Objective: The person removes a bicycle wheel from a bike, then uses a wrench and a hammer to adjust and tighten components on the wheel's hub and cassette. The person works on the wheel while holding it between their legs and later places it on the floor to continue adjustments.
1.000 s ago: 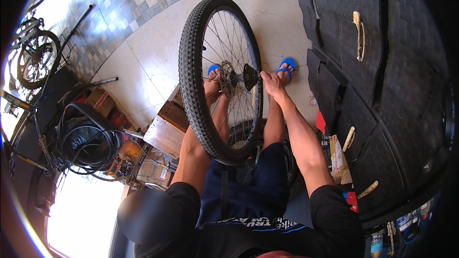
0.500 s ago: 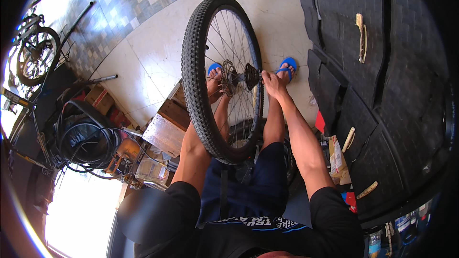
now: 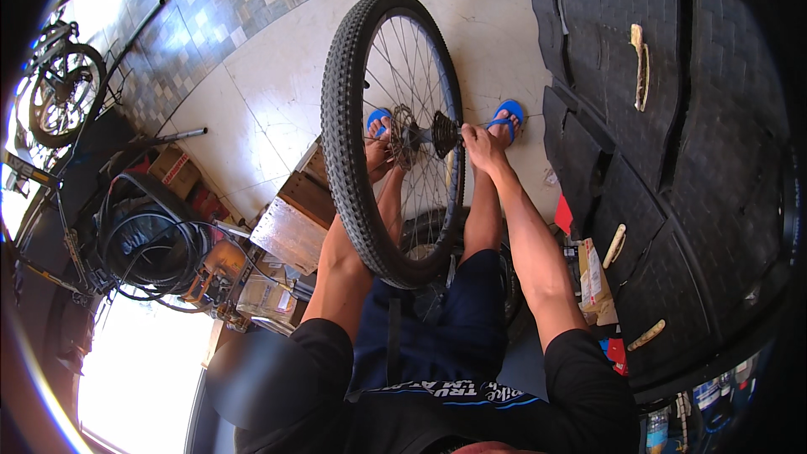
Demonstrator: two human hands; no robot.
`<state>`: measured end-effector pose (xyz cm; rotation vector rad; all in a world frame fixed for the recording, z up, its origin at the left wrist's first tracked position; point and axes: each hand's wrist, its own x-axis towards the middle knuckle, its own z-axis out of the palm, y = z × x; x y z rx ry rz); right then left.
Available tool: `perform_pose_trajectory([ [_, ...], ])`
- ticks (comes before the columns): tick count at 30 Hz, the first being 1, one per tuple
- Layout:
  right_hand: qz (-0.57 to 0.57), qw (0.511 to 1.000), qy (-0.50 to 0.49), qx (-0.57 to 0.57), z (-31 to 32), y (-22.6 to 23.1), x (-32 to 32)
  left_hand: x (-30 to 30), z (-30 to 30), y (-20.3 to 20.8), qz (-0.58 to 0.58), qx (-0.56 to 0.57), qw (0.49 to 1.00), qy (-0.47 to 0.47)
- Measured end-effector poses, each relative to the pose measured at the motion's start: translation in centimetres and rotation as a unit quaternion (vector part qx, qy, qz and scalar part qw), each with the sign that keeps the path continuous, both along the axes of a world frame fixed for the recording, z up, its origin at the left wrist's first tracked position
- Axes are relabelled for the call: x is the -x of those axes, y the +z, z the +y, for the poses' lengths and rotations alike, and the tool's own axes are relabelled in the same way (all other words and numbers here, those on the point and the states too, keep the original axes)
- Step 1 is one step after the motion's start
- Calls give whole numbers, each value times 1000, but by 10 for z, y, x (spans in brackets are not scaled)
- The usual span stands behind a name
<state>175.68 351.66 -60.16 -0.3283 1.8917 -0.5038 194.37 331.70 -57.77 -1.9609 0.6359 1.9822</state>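
A bicycle wheel (image 3: 343, 122) with a knobbly black tyre stands upright in front of me, held up between my arms. Its cassette of sprockets (image 3: 445, 134) faces right, and a disc brake rotor (image 3: 402, 139) sits on the hub's left side. My right hand (image 3: 482, 150) is closed, fingertips pinching the axle end beside the cassette. My left hand (image 3: 376, 156) reaches behind the tyre to the hub's other end, closed near the rotor; spokes and tyre partly hide its fingers.
Wooden boxes (image 3: 294, 219) and coiled tyres and cables (image 3: 155, 240) lie on the left, below a parked bicycle (image 3: 63, 92). A large black panel with pale handles (image 3: 672, 143) fills the right. Another tyre (image 3: 424, 231) shows between my legs, behind the wheel.
The wheel has shifted very slightly to the right in the picture. Both hands keep their places at the two ends of the hub.
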Motion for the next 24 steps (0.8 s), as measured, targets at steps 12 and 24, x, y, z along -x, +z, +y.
perform_pose_trajectory([
  [12,1,1000,-5,0,3,2,1,-1,2,0,12,0,1000,-3],
  [24,-14,1000,2,-18,0,9,10,-2,3,-2,25,6,1000,-15],
])
